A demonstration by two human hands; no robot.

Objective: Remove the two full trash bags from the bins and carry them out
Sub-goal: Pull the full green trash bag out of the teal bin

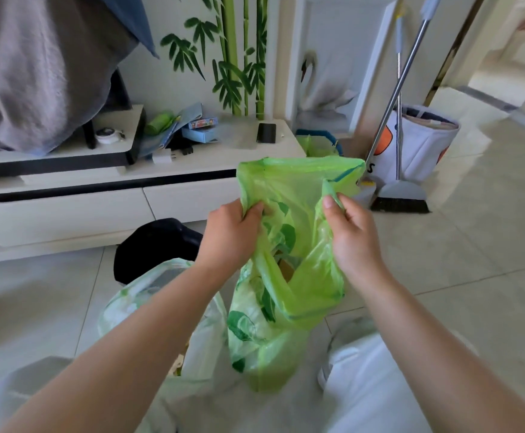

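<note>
Left hand (233,232) and right hand (352,235) pinch the green trash bag (292,189) at its rim; a forearm (148,332) partly hides a pale bag (205,339), perhaps full; black bin (152,245) beyond.

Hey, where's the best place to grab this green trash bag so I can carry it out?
Take the green bag by its loose top rim, from above. The load sags low and the upper film is empty, so gather it into one neck. The left hand and right hand pinch its two sides.
</note>
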